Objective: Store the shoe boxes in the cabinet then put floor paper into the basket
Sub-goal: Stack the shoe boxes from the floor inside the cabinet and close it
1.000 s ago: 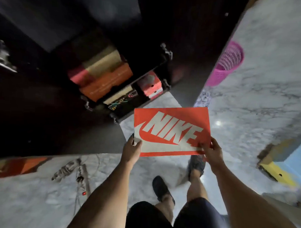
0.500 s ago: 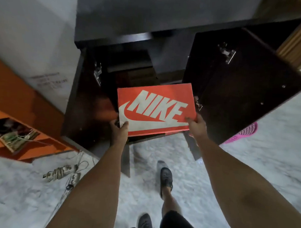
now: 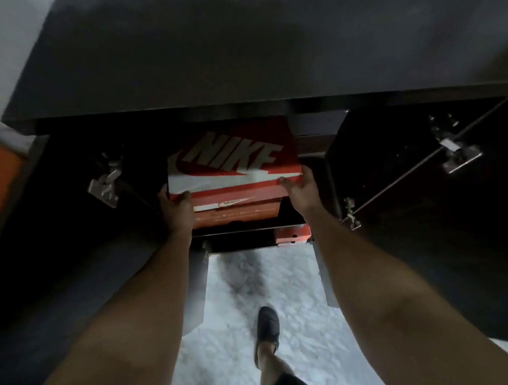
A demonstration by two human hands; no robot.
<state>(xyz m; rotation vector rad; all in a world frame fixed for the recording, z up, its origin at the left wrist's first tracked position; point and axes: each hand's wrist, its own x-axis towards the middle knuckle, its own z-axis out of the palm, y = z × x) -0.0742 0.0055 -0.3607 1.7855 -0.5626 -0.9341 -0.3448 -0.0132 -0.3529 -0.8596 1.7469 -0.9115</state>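
Observation:
An orange shoe box with a big white logo on its lid sits partly inside the dark cabinet, its far end under the cabinet top. My left hand grips its near left corner. My right hand holds its near right corner. The box rests on another orange shoe box stored below it. A further orange box shows on a lower shelf at the right.
Both cabinet doors stand open, the left door and the right door, with metal hinges showing. White marble floor lies between them, and my foot in a dark shoe stands on it. An orange shelf edge is at far left.
I have stepped closer and pushed the logo box forward from in front of the cabinet into its opening, onto the box below. Both hands stay on its near corners.

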